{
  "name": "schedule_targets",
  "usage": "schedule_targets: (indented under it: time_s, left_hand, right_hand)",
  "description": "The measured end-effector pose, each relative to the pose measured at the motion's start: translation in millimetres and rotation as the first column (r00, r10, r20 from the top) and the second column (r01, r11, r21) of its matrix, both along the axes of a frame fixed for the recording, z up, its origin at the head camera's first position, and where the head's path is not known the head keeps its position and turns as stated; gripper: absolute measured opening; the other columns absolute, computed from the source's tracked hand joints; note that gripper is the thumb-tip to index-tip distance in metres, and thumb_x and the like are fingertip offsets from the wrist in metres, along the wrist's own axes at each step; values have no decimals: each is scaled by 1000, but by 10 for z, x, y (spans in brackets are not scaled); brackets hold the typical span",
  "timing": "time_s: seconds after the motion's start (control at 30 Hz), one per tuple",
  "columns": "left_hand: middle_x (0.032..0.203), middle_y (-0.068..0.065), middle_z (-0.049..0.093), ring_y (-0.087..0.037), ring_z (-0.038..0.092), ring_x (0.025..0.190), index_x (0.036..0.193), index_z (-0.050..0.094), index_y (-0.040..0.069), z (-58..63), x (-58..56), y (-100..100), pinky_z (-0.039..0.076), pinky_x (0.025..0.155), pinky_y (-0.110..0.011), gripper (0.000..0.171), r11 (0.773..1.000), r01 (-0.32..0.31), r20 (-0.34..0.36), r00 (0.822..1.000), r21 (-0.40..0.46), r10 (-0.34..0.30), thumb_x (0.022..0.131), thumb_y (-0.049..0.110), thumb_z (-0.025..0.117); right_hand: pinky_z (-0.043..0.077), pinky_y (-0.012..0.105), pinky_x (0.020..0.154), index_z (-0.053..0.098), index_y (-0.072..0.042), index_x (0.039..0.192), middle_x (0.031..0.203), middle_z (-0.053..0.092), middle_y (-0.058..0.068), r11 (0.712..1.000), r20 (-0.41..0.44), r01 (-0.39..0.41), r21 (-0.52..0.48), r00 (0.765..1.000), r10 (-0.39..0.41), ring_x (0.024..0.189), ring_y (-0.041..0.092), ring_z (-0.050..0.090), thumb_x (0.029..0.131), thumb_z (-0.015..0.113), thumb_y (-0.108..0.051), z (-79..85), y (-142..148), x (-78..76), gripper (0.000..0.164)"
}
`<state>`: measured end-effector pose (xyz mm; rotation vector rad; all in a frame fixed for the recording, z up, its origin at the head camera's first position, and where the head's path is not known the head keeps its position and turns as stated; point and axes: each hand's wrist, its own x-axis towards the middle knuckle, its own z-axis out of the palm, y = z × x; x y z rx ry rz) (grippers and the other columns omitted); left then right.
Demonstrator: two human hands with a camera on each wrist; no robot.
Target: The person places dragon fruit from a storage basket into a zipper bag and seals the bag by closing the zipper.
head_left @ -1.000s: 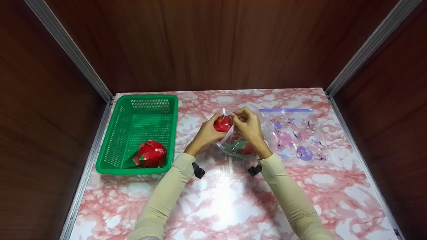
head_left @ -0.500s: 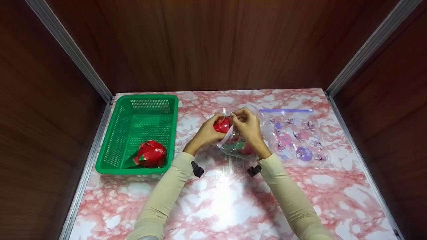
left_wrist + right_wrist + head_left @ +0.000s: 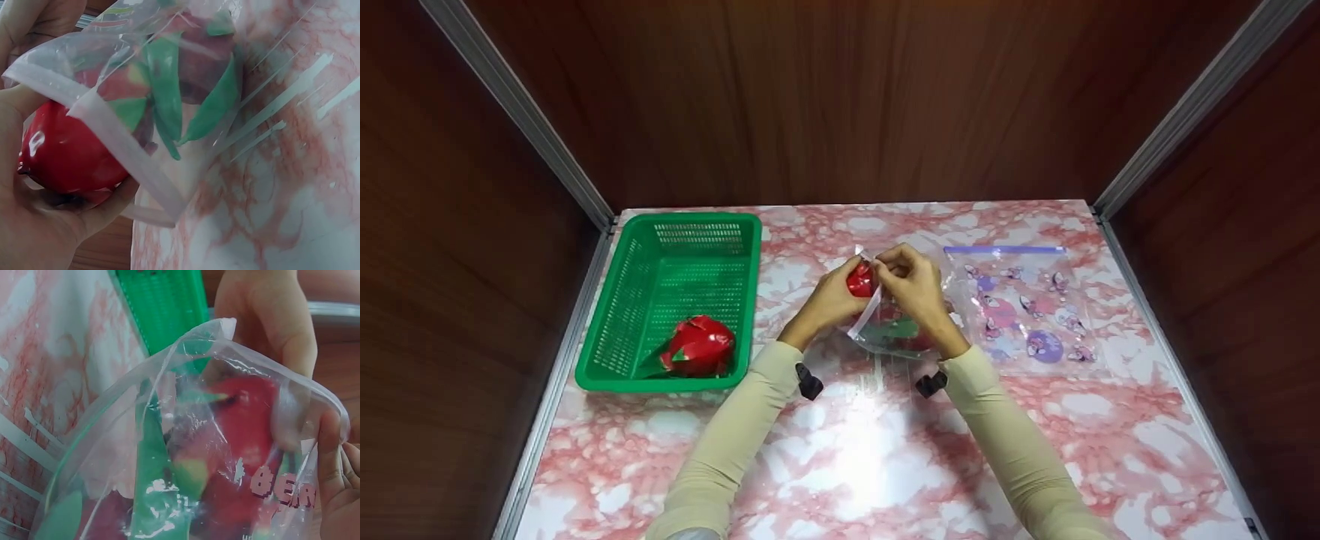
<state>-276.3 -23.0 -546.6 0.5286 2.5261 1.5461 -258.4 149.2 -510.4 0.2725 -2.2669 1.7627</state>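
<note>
My left hand (image 3: 832,294) grips a glossy red dragon fruit (image 3: 73,146) with green scales. Part of this fruit is inside the mouth of a clear plastic zip bag (image 3: 126,152). Thumb and fingers of my right hand (image 3: 916,289) pinch the bag's rim on the far side. Another dragon fruit (image 3: 205,62), red with long green scales, lies deeper in the bag, seen through the film. In the right wrist view, the bag's front, with red lettering, covers much of the held fruit and the left fingers.
A green plastic basket (image 3: 660,385) stands on the left of the marbled table, with one red dragon fruit (image 3: 701,346) in its near right corner. On the right lies a flat printed zip bag (image 3: 1027,304) with a purple seal. Wooden panels (image 3: 840,105) enclose the table's back and sides.
The left hand and its dragon fruit have shifted slightly right, toward the bag; less of the red fruit shows outside it. The right hand keeps its pinch on the rim.
</note>
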Motion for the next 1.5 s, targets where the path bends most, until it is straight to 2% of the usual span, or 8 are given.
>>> schedule_targets:
  time_s: [0.2, 0.4, 0.57, 0.93, 1.07, 1.27, 1.4, 1.5]
  left_hand:
    - [114, -14, 75, -24, 71, 104, 126, 64, 6, -52, 24, 57, 59, 89, -34, 47, 995, -103, 9, 995, 16, 103, 84, 16, 82]
    - [101, -14, 74, -18, 64, 87, 118, 66, 2, -95, 12, 114, 52, 73, -26, 32, 983, -183, 45, 982, 30, 181, 88, 11, 72]
    - [99, -13, 73, -18, 61, 85, 117, 67, 0, -124, -18, 155, 49, 73, -25, 29, 978, -206, 55, 977, 12, 205, 94, 19, 69]
    - [131, -22, 71, -32, 65, 121, 135, 61, -3, -137, -63, 191, 53, 108, -45, 49, 985, -169, 126, 978, 30, 163, 106, 37, 58]
    - [123, -17, 68, -24, 61, 113, 135, 58, -5, -133, -53, 198, 51, 103, -35, 46, 981, -134, 212, 972, 138, 102, 104, 30, 56]
    - [99, -2, 53, -14, 50, 93, 122, 55, -7, -207, -61, 212, 42, 80, -19, 28, 936, -132, 291, 956, 327, 33, 100, 10, 51]
    - [107, -3, 54, -12, 51, 98, 122, 47, -2, -258, -60, 224, 42, 80, -16, 21, 908, -135, 324, 946, 396, -1, 102, 5, 50]
    - [111, -6, 57, -13, 52, 102, 125, 49, -4, -251, -56, 226, 43, 84, -17, 25, 909, -139, 325, 946, 393, 4, 101, 4, 50]
  right_hand:
    - [47, 16, 51, 75, 5, 96, 81, 74, 16, 999, -5, -12, 45, 1000, 12, 62, 4, 60, 95, 76, -3, -8, -15, 15, 7]
    - [46, 16, 48, 75, 3, 97, 80, 75, 13, 997, -19, -30, 70, 999, 32, 59, 4, 59, 95, 76, -2, -27, -19, 37, 5]
    - [46, 17, 46, 74, 5, 97, 80, 75, 16, 997, -17, -56, 57, 998, 57, 57, 4, 59, 96, 75, -2, -51, -29, 43, 7]
    - [43, 15, 48, 77, 1, 98, 80, 75, 16, 993, -22, -68, 98, 997, 70, 57, 4, 57, 96, 76, -4, -67, -27, 52, 6]
    - [45, 14, 56, 77, 2, 98, 86, 77, 19, 993, -24, -41, 111, 999, 44, 63, 8, 58, 93, 78, 1, -69, -45, 63, 5]
    - [47, 14, 63, 75, 7, 102, 93, 76, 25, 991, 0, -84, 101, 996, 84, 71, 13, 61, 90, 77, 6, -86, -63, 79, 12]
    - [49, 15, 64, 74, 7, 106, 95, 75, 24, 982, 33, -162, 95, 987, 159, 73, 12, 62, 93, 73, 5, -103, -45, 76, 14]
    - [50, 16, 65, 74, 7, 108, 96, 76, 22, 973, 35, -209, 94, 978, 207, 74, 11, 63, 94, 71, 5, -112, -31, 68, 14]
